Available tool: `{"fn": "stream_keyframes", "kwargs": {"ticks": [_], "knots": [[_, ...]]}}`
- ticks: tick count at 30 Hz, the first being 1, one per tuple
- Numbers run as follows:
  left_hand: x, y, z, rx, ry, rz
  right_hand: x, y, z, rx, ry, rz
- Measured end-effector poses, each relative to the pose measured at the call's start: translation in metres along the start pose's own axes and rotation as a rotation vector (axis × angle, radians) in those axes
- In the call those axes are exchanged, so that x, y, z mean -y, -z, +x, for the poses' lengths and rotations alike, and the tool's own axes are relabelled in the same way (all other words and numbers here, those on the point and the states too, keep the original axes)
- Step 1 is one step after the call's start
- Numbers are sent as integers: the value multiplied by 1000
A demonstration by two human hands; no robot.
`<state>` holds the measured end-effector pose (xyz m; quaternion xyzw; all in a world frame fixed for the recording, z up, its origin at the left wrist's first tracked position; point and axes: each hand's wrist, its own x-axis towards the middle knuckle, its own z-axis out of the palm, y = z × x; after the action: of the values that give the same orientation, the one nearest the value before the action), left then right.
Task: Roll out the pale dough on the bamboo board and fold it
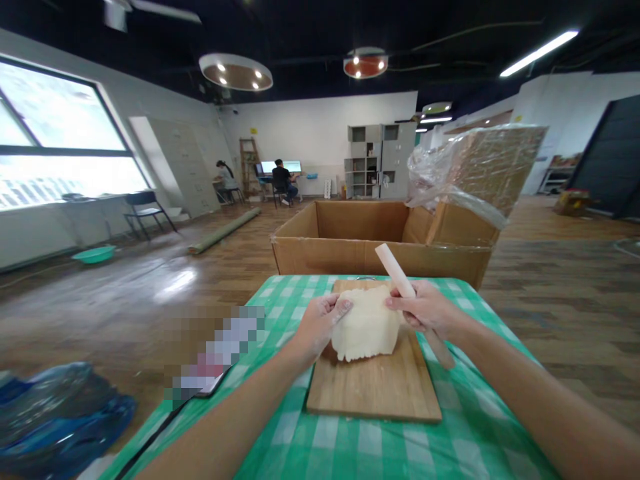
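A thin, pale sheet of dough (367, 327) with ragged edges is held up over a wooden cutting board (375, 397). My left hand (323, 320) pinches its left edge, thumb on top. My right hand (425, 308) grips a light rolling pin (395, 270) that slants across the palm, and its thumb and fingertips also reach the dough's upper right edge. The lower edge of the sheet hangs near the board; whether it touches I cannot tell. Fingers under the dough are hidden.
The board lies on a green checked tablecloth (300, 440). A pixelated device (215, 363) lies at the table's left edge with a dark cable. Beyond the table stands a large open cardboard box (370, 257). Blue plastic bags (65, 420) sit lower left. Two people sit far back.
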<state>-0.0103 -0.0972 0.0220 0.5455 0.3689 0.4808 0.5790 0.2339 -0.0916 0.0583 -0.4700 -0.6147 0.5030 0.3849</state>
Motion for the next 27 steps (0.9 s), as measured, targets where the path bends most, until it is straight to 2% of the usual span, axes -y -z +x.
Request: {"fn": "stream_keyframes", "kwargs": {"ticks": [4,7,11,16,22,27], "knots": [[0,0,1,-13,20,-99,6,-3,-3,-18,16,18],[0,-1,-1,35,61,-129,11,-6,-6,1,34,82],[0,-3,-6,108,88,-67,10,-9,-8,22,47,110],[-1,-6,-9,49,67,21,9,-10,-8,16,41,37],[-3,-8,-12,44,75,51,7,-11,-6,-26,63,-2],[-1,-6,-10,116,56,-13,6,-11,-5,-112,85,35]]}}
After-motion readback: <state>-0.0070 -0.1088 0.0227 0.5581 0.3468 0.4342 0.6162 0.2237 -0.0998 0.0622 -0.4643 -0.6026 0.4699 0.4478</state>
